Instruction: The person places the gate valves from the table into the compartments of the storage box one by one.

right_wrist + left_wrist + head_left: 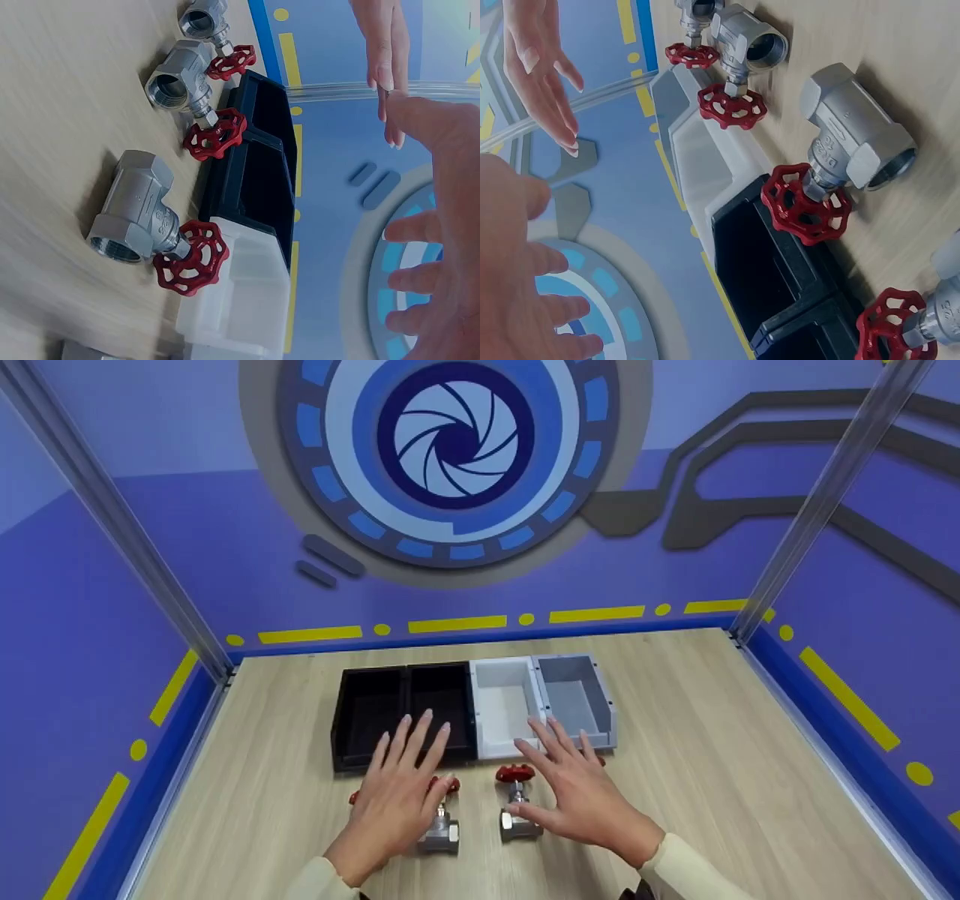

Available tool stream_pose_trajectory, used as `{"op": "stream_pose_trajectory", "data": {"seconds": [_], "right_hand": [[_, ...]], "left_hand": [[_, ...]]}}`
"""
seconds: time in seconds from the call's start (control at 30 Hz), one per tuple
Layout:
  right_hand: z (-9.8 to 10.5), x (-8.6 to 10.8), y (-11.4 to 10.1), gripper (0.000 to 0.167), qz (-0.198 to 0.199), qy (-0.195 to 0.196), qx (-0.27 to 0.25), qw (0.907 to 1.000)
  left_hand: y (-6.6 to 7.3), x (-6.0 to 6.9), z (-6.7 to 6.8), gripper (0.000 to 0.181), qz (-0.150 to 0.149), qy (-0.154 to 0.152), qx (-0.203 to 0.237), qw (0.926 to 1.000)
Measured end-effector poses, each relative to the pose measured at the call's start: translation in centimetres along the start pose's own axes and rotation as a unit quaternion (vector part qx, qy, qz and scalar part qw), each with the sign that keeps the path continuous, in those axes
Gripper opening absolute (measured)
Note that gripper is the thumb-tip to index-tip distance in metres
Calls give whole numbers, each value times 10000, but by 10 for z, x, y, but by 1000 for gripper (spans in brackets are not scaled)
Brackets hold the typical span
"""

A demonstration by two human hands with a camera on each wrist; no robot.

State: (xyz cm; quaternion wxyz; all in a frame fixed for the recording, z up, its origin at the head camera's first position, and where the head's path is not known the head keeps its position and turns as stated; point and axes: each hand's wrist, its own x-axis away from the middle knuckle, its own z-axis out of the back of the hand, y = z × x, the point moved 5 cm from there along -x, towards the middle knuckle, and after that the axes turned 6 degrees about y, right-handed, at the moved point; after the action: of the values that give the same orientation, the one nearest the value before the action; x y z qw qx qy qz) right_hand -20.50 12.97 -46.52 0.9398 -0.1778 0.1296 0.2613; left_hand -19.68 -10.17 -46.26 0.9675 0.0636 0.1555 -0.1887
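Note:
Both hands hover with fingers straight and spread, holding nothing. My left hand (397, 795) is above the left pair of metal gate valves; one valve (441, 834) shows beside its thumb, the other is mostly hidden beneath it. My right hand (589, 802) is above the right pair, its thumb near a valve (517, 814) with a red handwheel (515, 773). In the left wrist view a silver valve (855, 127) with a red handwheel (808, 204) lies clear of the left hand (517, 277). The right wrist view shows another valve (135, 206) apart from the right hand (450, 240).
Behind the valves stands a row of bins: two black bins (341, 720), a white bin (504, 706) and a grey bin (576, 701). They sit on a wooden table (675, 720). Printed panels (187, 525) and metal posts (817, 495) enclose the table's back and sides.

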Motion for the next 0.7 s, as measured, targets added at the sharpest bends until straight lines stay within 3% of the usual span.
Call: {"op": "stream_pose_trajectory", "data": {"seconds": [0.47, 0.7], "right_hand": [[-17, -10, -5, 68, -51, -162, -277, 9995], [-23, -14, -10, 66, -127, -206, -377, 9990]], "left_hand": [[-14, 0, -3, 57, 206, 79, 324, 9992], [-26, 0, -5, 56, 355, 407, 356, 9979]]}}
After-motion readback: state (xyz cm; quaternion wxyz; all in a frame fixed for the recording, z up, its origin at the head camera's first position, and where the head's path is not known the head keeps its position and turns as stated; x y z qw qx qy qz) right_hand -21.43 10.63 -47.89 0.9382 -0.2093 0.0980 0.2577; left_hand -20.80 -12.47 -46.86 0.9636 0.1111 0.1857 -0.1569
